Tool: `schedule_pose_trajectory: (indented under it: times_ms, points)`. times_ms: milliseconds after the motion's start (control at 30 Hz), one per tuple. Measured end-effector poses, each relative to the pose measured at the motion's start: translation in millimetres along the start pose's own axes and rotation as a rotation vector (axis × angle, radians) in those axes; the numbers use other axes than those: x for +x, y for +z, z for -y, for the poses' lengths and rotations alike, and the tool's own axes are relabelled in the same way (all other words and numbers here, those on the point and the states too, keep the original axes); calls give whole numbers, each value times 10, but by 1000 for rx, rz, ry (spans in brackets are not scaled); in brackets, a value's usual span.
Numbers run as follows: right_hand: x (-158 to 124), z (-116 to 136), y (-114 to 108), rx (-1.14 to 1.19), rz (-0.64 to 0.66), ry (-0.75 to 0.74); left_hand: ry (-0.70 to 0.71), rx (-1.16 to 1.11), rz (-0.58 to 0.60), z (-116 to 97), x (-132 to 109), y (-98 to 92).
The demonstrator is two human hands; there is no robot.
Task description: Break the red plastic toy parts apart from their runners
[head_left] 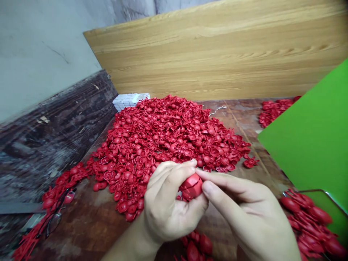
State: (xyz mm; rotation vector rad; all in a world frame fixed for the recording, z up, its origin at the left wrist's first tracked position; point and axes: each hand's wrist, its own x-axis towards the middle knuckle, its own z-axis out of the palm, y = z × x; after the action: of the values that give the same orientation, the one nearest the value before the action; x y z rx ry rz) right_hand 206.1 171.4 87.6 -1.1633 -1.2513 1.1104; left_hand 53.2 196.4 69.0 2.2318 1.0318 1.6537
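My left hand [168, 203] is curled round a small red plastic ball-shaped piece [191, 186], fingers closed over its top. My right hand [244, 210] pinches the same piece from the right with thumb and forefinger. Both hands hover low over the wooden table [89, 221], just in front of a large heap of small red plastic shells [168, 137]. More finished red pieces [197, 246] lie under my wrists at the bottom edge.
A green board [315, 137] stands at the right above a metal-rimmed tray [330, 197] holding red stemmed pieces [310, 217]. A second small red heap [274, 108] lies far right. White blocks [130, 99] sit at the back; a light wood panel [223, 50] stands behind. Red sprues [40, 221] trail left.
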Motion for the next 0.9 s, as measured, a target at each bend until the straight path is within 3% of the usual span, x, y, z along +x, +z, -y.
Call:
schedule_pose_trajectory:
  times_ms: [300, 467, 600, 900]
  points:
    - [-20, -24, 26, 114, -51, 83, 143, 96, -19, 40, -28, 8]
    - [2, -46, 59, 108, -163, 25, 50, 140, 38, 28, 7, -15]
    - [10, -78, 41, 66, -238, -45, -41, 20, 135, 21, 30, -30]
    - [18, -72, 20, 139, -130, -27, 37, 18, 67, 49, 27, -19]
